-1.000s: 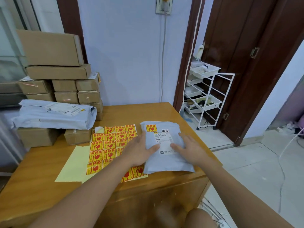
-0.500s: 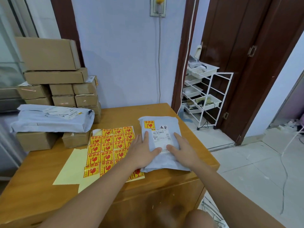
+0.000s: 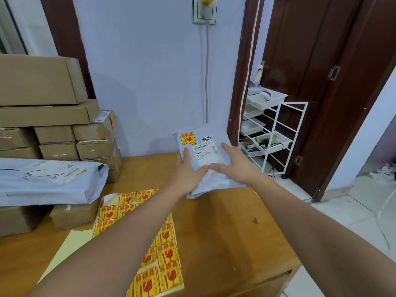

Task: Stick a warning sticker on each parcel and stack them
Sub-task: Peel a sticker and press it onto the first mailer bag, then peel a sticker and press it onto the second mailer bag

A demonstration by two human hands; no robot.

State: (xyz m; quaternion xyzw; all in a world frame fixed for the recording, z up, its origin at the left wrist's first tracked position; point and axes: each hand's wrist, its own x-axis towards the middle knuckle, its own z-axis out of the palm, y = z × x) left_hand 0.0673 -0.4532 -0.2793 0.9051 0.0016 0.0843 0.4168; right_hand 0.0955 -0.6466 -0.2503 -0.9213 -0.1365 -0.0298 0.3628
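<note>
Head view. Grey parcel [image 3: 204,159], warning sticker [image 3: 187,138] applied: held above the table [image 3: 225,221] far edge, left hand [image 3: 188,175] and right hand [image 3: 235,163] fingers gripping its sides. Sticker sheet [image 3: 158,254] near. Cardboard boxes [image 3: 55,129] and grey bag [image 3: 49,181] left. White rack [image 3: 276,133], trays holding small items, right.

room edge, door side

white wire rack [image 3: 272,136] stands on the pale tiled floor [image 3: 351,213] just beside a dark brown door [image 3: 321,61]; its trays hold small items, too small to make out. wall socket [image 3: 204,9] high on the pale wall [image 3: 150,71], grey cord [image 3: 207,71] hanging straight down from it. wooden table [image 3: 225,232] in front.
</note>
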